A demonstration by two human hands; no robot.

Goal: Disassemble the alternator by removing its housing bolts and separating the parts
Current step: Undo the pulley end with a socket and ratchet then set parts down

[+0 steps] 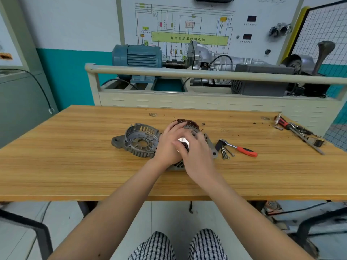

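Just left of the hands, a removed alternator end housing (138, 140) lies open side up on the wooden bench (75, 166), a grey cast shell with slotted vents around its wall and a mounting ear at its far left; its right edge sits touching or almost touching the left hand.

The left hand (170, 145) is curled over the left and top side of the remaining alternator body (189, 126), fingers wrapped onto it, gripping it. Beyond its fingertips the copper-brown stator windings (185, 122) show above the grey frame. Between the two hands a shiny round part (183, 141) catches the light; what exactly it is cannot be told. The right hand (198, 156) comes in from the near right, its fingers bent around that central part and the body's near side, grasping it as well.

Just right of the right hand, a mounting lug of the body (213, 150) sticks out. Beside it lie several loose housing bolts (226, 152) in a small bunch, touching the head of a small ratchet wrench with an orange handle (242, 150).

Well to the right of the hands, near the bench's far corner, more hand tools (298, 131) lie in a heap.
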